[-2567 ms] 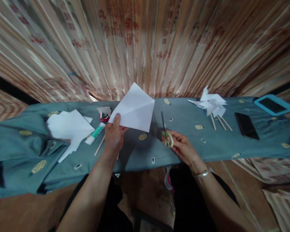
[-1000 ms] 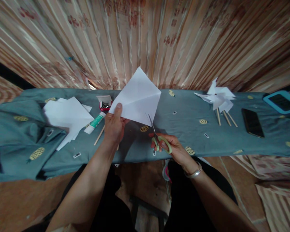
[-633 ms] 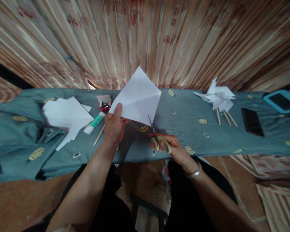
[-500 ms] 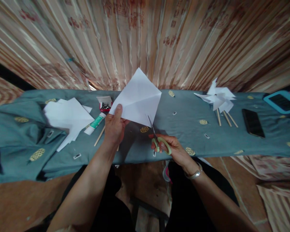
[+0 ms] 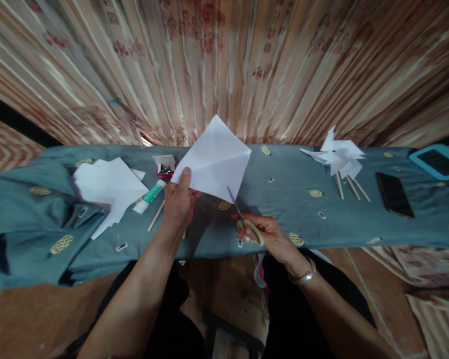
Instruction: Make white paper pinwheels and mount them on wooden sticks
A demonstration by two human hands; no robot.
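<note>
A creased white sheet of paper [image 5: 217, 159] is held up over the table by my left hand [image 5: 179, 202], thumb on top and fingers beneath its left corner. My right hand [image 5: 264, 232] grips scissors [image 5: 252, 232] with pale green handles. Their blades lie at the paper's near corner, pointing inward toward its middle. A wooden stick [image 5: 156, 215] lies partly behind my left hand, beside a green and white glue tube [image 5: 149, 196].
White paper sheets [image 5: 110, 184] and a small red box [image 5: 165, 169] of metal pieces lie left. Paper pinwheels [image 5: 338, 154] on sticks, a black phone [image 5: 394, 194] and a blue-framed tablet [image 5: 439, 161] lie right on the grey-green cloth [image 5: 284, 199].
The scissors' handles have come closer together and the blades have narrowed at the paper's near corner. The whole view has shifted slightly; my left hand keeps its hold.
</note>
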